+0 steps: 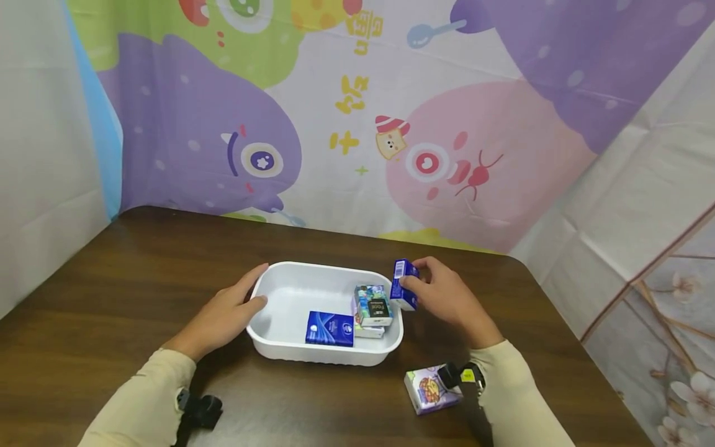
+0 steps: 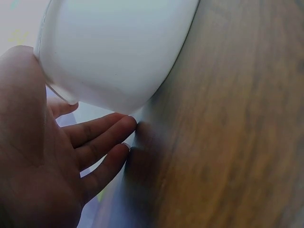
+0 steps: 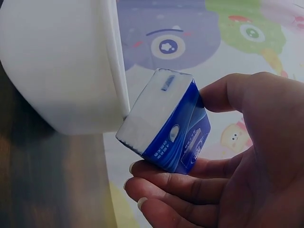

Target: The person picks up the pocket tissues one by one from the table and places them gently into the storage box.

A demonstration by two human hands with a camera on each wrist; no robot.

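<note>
A white plastic basin [image 1: 279, 352] stands on the table. My left hand [image 1: 227, 310] holds its left end, thumb over the rim and fingers along the outer wall, as the left wrist view shows too. My right hand [image 1: 447, 297] pinches a blue tissue pack [image 3: 175, 128] between thumb and fingers. This pack is tilted beside the basin's right rim, overlapping it in the head view. Inside the basin, another blue tissue pack [image 1: 330, 329] lies near the front wall. To its right, a blue-green patterned tissue pack [image 1: 371, 298] rests on a light-coloured pack [image 1: 368, 331], which is mostly hidden.
A purple-and-white tissue pack [image 1: 422, 391] lies on the brown wooden table [image 1: 313, 410], below my right wrist and partly covered by the wrist camera [image 1: 449, 375]. A cartoon-printed curtain [image 1: 335, 186] hangs behind the table's far edge.
</note>
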